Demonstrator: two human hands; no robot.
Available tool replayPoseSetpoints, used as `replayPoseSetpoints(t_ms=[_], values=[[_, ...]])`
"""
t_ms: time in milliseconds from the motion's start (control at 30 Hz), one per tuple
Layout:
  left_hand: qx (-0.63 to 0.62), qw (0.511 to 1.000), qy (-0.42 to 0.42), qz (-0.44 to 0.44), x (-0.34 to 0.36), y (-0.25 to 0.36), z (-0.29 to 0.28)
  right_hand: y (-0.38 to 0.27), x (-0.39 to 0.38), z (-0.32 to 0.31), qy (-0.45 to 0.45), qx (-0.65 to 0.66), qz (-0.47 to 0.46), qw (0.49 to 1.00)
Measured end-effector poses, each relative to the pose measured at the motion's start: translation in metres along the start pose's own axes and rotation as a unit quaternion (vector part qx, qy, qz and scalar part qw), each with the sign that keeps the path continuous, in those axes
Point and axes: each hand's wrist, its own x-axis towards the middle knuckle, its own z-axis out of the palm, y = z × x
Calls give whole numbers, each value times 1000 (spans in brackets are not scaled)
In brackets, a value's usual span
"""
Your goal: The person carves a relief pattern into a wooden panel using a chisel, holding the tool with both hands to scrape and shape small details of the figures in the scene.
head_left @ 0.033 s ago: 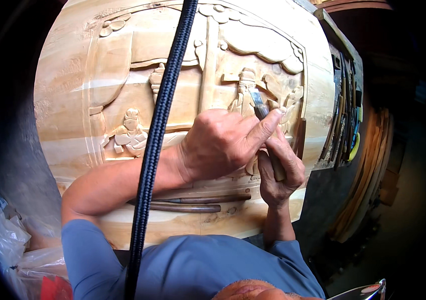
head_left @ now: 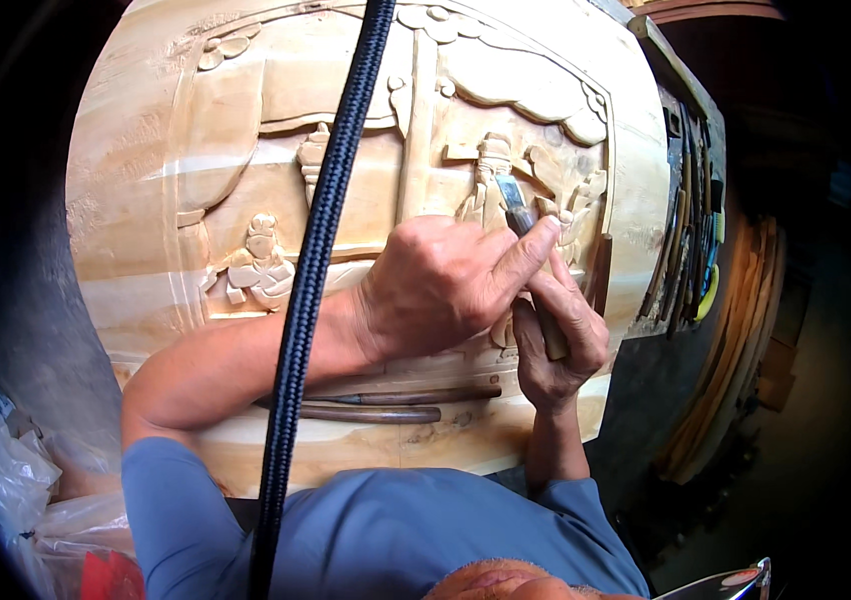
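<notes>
A chisel (head_left: pixel 512 192) with a flat metal blade and a wooden handle slants over a carved wooden panel (head_left: pixel 136 150). Its tip is at a carved figure (head_left: pixel 493 160) in the right half of the relief. My left hand (head_left: pixel 431 285) is closed round the chisel near the blade, thumb stretched along it. Just below and to the right, my right hand (head_left: pixel 566 345) grips the lower handle, whose butt end shows by the palm. The left hand hides part of the carving and most of the handle's middle.
Two wooden-handled tools (head_left: pixel 376 412) lie on the panel near my body. More hand tools (head_left: pixel 686 215) line a ledge at the right. Curved wooden boards (head_left: pixel 731 350) stand beyond. A black braided cable (head_left: pixel 331 210) crosses the view. Clear plastic bags (head_left: pixel 21 475) sit at lower left.
The chisel and my left thumb have shifted very slightly to the left. Both hands keep the same grip.
</notes>
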Motion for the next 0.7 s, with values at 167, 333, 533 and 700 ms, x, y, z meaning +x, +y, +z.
replayPoseSetpoints(t_ms=[167,333,533,700], values=[[-2,999,-21,-32,-3,1,-1,-2,8,3,-16,-91,-65,994],[37,998,-15,-49,-3,0,1,-4,7,9,0,-131,-71,989],[44,998,-16,-53,-4,-1,0,-7,9,10,-9,-150,-74,986],[35,997,-15,-60,-4,-1,1,-8,12,10,-17,-162,-79,984]])
